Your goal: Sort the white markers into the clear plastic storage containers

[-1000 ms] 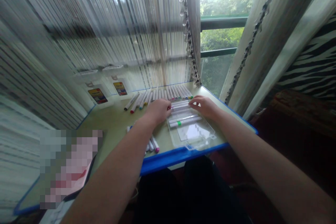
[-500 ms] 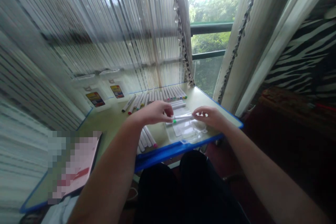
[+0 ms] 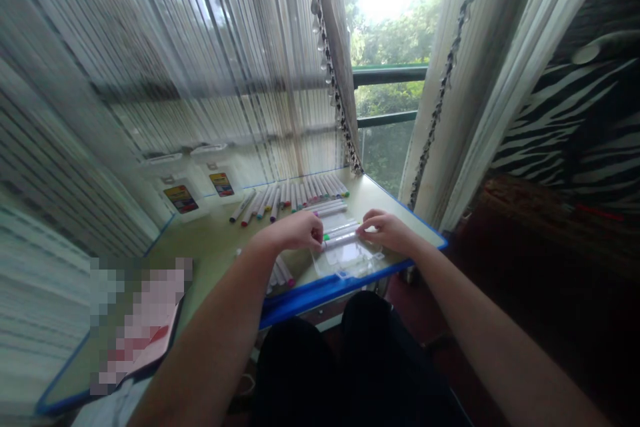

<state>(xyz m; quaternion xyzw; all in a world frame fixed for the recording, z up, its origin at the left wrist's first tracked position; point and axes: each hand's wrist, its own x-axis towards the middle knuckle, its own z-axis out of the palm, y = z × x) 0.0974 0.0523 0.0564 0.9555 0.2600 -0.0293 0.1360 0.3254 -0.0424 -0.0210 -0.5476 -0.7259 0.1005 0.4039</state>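
A white marker [image 3: 341,240] lies crosswise between my two hands, low over a clear plastic case [image 3: 345,255]. My left hand [image 3: 303,231] is closed at its left end, fingertips pinched together. At the other end, the fingers of my right hand [image 3: 386,230] pinch it. Just behind it is another white marker [image 3: 334,231] with a green end, lying in the case. Further back in the case, several white markers [image 3: 330,208] lie side by side. My left forearm partly hides a group of loose white markers [image 3: 280,273] on the table.
A long row of capped markers [image 3: 295,195] lies along the back of the blue-edged table [image 3: 400,213]. Two clear cases with labels [image 3: 181,198] stand at the back left. A pink, blurred-out object [image 3: 150,327] lies at the left. Curtains and a window are behind.
The green-ended marker that was between my hands now lies in the case. Both hands are on another marker closer to me. The view has shifted slightly.
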